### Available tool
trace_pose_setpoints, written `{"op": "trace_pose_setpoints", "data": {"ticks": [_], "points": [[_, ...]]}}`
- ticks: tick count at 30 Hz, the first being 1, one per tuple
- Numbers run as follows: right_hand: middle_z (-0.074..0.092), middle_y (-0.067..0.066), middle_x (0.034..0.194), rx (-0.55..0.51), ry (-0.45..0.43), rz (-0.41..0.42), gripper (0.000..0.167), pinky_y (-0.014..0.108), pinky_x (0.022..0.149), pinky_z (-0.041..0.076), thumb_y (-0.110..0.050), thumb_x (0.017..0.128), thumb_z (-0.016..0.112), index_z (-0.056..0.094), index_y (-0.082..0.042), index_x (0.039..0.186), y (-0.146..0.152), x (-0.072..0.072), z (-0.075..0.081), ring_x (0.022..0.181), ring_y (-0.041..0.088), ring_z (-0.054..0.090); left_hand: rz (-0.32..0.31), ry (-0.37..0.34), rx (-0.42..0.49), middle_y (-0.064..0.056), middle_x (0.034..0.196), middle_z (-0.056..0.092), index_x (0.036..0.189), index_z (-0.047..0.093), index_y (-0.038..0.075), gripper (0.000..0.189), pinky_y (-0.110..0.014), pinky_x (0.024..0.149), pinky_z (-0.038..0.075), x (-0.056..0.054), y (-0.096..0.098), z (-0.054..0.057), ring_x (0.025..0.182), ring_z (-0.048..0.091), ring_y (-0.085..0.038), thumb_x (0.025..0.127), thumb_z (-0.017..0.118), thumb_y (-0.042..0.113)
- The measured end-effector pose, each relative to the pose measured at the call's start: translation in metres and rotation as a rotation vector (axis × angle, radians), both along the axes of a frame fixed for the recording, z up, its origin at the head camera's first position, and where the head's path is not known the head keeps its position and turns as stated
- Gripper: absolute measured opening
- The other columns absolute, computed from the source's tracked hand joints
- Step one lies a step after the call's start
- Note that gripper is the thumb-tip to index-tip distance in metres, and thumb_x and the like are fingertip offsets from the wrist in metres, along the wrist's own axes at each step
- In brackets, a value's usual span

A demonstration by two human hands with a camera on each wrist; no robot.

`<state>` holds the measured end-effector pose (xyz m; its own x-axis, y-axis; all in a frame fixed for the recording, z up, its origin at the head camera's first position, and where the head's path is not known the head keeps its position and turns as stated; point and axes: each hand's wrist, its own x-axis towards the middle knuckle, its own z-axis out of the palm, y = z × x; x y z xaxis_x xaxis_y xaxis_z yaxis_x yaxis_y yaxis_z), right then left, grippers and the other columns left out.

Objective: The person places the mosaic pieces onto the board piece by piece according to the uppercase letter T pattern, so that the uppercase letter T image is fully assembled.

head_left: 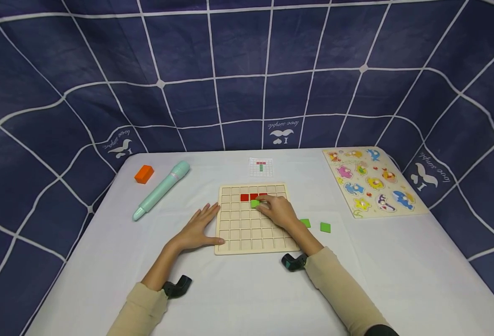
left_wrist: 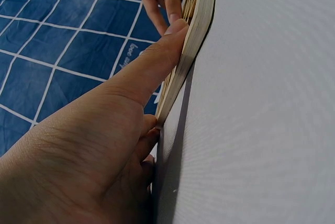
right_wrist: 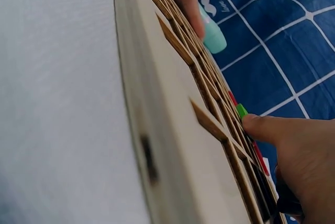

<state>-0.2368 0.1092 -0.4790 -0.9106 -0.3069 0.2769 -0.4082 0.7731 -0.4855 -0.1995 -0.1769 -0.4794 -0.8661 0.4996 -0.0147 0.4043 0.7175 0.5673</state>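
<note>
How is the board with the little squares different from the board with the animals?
The grid board is plain with square cells, while the animal board has colourful pictures. The left hand touches the grid board, but neither hand touches the animal board. The grid board holds red tiles; the animal board has none. Both are pale and lie on the white table.

Head view bright, light soft and even; white table (head_left: pixel 238 298) pale, only faint shadows. Navy backdrop (head_left: pixel 238 51) pattern curves toward the frame sides, wide-angle distortion. Both wrist views dimmer, cooler. Left wrist: dark shadow strip alongside the board (left_wrist: pixel 203 14). Right wrist: board's nearest edge blurry, out of focus.
</note>
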Motion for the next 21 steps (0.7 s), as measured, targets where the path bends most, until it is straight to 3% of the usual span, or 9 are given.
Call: {"op": "trace_pose_setpoints", "data": {"ticks": [17,21], "points": [[0.036,-0.008,0.044,-0.021,0.020,0.011,0.034,0.025,0.048,0.033,-0.037,0.083,0.068,0.070,-0.016,0.110,0.0010,0.0018,0.0004,0.045,0.007,0.026,0.007,-0.011,-0.009,-0.003,0.153,0.014,0.148,0.018,0.010,0.110,-0.043,0.112,-0.001,-0.0003,-0.0001,-0.0003,0.140,0.001,-0.024,0.066,0.072,0.061],[0.045,-0.002,0.049,-0.042,0.019,0.011,0.033,0.026,0.047,0.033,-0.037,0.082,0.069,0.070,-0.017,0.109,0.0052,0.0058,0.0016,0.047,0.007,0.030,0.006,-0.013,-0.008,-0.003,0.153,0.014,0.148,0.018,0.010,0.110,-0.043,0.112,0.000,0.0009,0.0002,0.0005,0.140,0.001,-0.025,0.066,0.072,0.060]]}}
